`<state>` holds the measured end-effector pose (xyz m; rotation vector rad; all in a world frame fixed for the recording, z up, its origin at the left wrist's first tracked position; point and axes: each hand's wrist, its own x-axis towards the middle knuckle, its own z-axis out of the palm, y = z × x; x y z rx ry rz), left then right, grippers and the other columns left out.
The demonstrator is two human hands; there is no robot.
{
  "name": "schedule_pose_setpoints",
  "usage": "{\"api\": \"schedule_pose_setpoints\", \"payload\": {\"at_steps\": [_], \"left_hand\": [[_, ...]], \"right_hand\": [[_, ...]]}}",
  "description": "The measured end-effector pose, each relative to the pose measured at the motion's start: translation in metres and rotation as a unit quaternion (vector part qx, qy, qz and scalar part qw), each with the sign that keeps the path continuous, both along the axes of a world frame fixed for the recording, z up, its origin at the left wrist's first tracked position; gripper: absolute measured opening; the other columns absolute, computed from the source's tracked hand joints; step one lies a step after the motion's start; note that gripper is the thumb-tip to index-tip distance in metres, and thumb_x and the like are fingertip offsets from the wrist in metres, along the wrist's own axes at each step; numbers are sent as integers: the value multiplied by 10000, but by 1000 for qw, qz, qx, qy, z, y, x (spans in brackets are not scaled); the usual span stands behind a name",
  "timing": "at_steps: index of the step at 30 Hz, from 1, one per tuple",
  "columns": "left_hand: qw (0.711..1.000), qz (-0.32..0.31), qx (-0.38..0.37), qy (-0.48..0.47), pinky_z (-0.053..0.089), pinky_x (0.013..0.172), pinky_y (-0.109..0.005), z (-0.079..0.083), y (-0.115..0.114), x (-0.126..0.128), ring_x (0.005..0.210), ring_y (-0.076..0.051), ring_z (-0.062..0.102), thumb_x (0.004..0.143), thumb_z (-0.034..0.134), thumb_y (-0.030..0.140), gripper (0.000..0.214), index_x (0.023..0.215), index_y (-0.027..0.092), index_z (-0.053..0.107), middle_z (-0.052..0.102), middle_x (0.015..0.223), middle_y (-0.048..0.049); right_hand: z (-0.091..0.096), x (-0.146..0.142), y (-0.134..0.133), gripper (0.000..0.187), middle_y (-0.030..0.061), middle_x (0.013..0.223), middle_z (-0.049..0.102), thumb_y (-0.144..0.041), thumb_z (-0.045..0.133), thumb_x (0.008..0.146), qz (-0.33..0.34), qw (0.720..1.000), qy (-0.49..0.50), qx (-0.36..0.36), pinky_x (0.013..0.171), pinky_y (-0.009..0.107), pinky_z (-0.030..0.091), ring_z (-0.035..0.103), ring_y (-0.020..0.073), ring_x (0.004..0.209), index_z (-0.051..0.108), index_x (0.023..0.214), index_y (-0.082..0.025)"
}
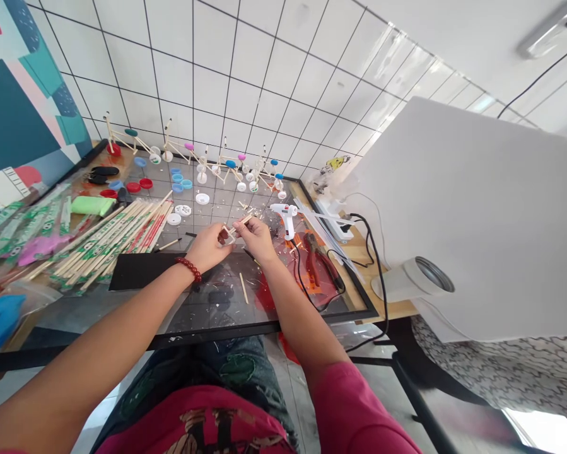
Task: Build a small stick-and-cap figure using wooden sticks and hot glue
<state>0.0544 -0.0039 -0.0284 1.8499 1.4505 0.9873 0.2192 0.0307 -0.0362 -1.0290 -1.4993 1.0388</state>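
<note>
My left hand [210, 247], with a red bead bracelet on its wrist, and my right hand [255, 234] meet over the glass table top [207, 302]. Both are closed on a small assembly of wooden sticks [236, 227] with a dark red piece at its left end. The fingers of each hand pinch the sticks from either side. A loose wooden stick [243, 287] lies on the glass just below my hands. A white hot glue gun [286, 217] stands on the table just right of my right hand.
Wrapped chopsticks [108, 243] lie in a pile at the left. Coloured bottle caps [141, 184] and several finished stick-and-cap models [217, 165] stand along the tiled wall. Black cables [373, 252] and a power strip [335, 221] are at the right, beside a large white box [477, 214].
</note>
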Motion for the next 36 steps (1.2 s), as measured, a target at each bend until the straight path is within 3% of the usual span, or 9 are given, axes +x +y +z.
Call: {"api": "schedule_pose_setpoints", "payload": {"at_steps": [4,8,12,19,23,26,31,36], "left_hand": [[1000,1,13,-26,523,829,-433,-2,0,0,833,-268,658,740,798,267,243,844,264,578,668,858,-40],[998,4,41,-49,530,876,-456,0,0,-1,898,-291,665,746,826,268,284,987,244,677,649,940,-63],[998,9,45,-47,542,920,-448,0,0,-2,923,-271,646,744,838,281,450,1172,234,708,603,1035,-58],[995,-8,14,-94,526,851,-386,-1,-1,-4,903,-245,625,772,818,411,630,1359,246,663,575,1088,-70],[990,-46,17,-133,513,1010,-435,1,0,-4,1047,-296,659,818,758,425,490,1272,249,713,624,1096,-94],[982,-84,3,-170,500,1055,-458,1,1,-4,1097,-314,661,878,687,543,354,1086,264,755,680,1063,-98],[946,-90,-120,-287,536,844,-421,3,1,-4,896,-274,661,816,659,811,620,920,203,724,711,938,-100],[910,-92,-187,-359,477,620,-337,8,0,-6,707,-214,640,723,774,796,656,932,175,740,727,856,-93]], "right_hand": [[1,0,-3,442,5,847,696,-646,758,864,-24,999,5,26,809,338,542,635,179,781,734,1014,-232],[4,1,-6,561,17,911,686,-710,694,889,-22,999,12,28,854,341,532,628,186,841,741,1173,-229],[8,3,-6,623,10,892,663,-759,703,860,-11,999,17,26,863,351,522,600,189,834,743,1200,-238],[13,8,-7,640,24,891,681,-776,684,869,2,1000,14,18,850,355,535,605,198,852,766,1194,-231],[16,10,-9,644,40,925,715,-793,675,874,10,999,25,30,872,367,553,625,205,868,783,1175,-233],[14,10,-7,650,47,915,705,-814,640,885,3,998,44,34,827,357,557,620,200,837,796,1128,-232],[8,9,2,721,42,894,681,-875,576,860,-45,994,95,15,754,325,537,592,178,781,796,1092,-229],[7,6,4,745,29,835,661,-904,609,790,-15,995,85,-55,683,300,499,560,151,708,796,999,-213]]}}
